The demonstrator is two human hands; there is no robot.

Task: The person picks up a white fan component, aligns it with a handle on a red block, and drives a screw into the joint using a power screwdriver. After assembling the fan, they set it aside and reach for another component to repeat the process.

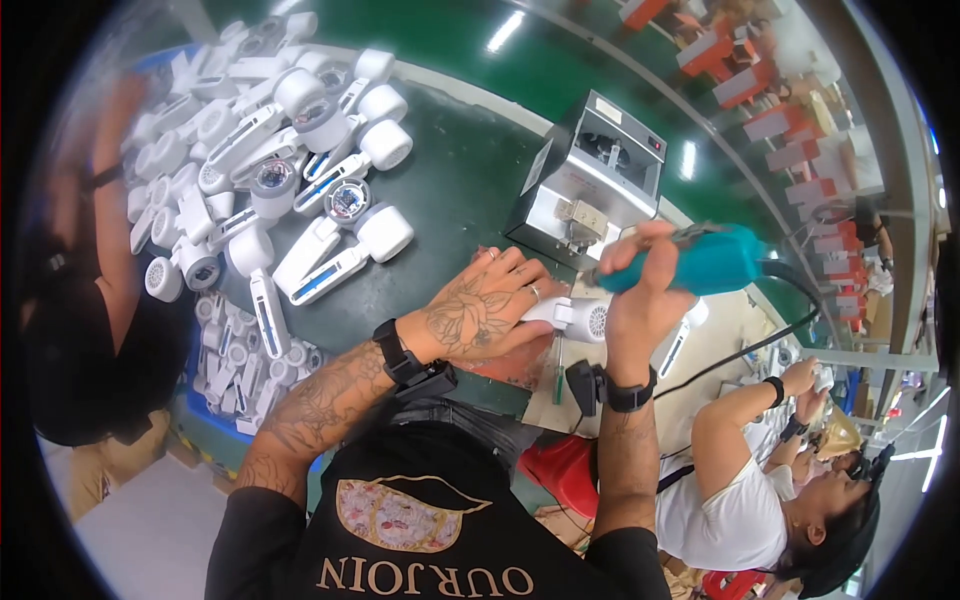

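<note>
Left hand [485,310] grips a white handheld fan unit [573,317], with the thumb on the near side and the fingers on the far side of its narrow part; from my distant seat I see the round grille stand free, pointing to the right. The unit is low over the worktop, beside the front of a metal box-shaped machine [563,203]. Right hand [643,292] is closed around a teal electric screwdriver [700,262], somewhat blurred, and its tip I cannot see clearly. I judge the fan unit to be light and stiff, of hard smooth plastic, which may be a little slippery and can roll on its rounded head. For this reason I would take it by the narrow body, as the hand does, and I would not press on the grille, because its thin ribs could be fragile. In the pile of similar units [385,232] at left, some heads show open electronics, and there I would also keep the fingers away.
</note>
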